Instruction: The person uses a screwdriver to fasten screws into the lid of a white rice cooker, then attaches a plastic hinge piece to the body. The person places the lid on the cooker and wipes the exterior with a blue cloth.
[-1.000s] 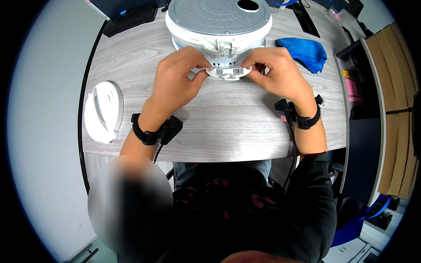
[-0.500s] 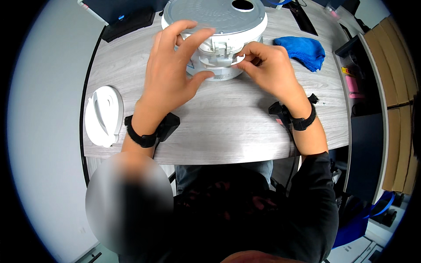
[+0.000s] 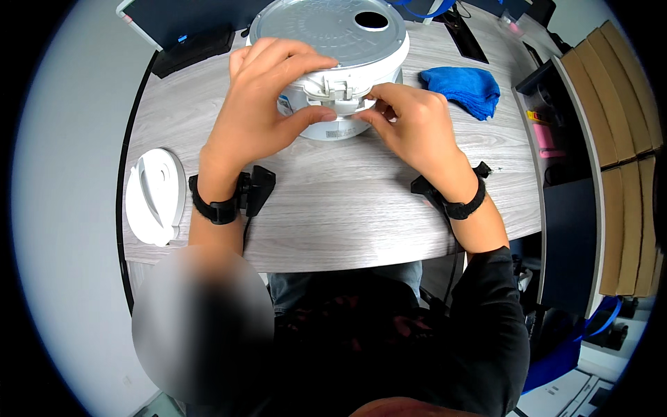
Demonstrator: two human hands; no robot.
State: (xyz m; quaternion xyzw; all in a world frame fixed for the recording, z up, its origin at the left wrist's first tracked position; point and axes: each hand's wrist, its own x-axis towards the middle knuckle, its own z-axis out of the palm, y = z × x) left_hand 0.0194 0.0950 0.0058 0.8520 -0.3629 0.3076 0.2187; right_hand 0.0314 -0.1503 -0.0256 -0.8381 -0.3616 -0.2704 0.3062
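A round white appliance with a grey top and a dark round hole stands at the far middle of the table. On its near side is a white latch. My left hand grips the front: the index finger lies along the rim above the latch, the thumb against its lower left part. At the latch's right end, my right hand is closed, its thumb and index finger pinching the edge. Those fingertips partly hide what they hold. Both wrists wear black straps with small black boxes.
An oval white lid-like part with a raised handle lies at the table's left edge. Right of the appliance is a crumpled blue cloth. Beyond the right edge are a shelf and brown cardboard boxes. A black flat object sits far left.
My left hand has come down onto the rim and latch, its thumb and index finger now in contact. My right hand remains at the latch's right end. The whole view has shifted slightly.
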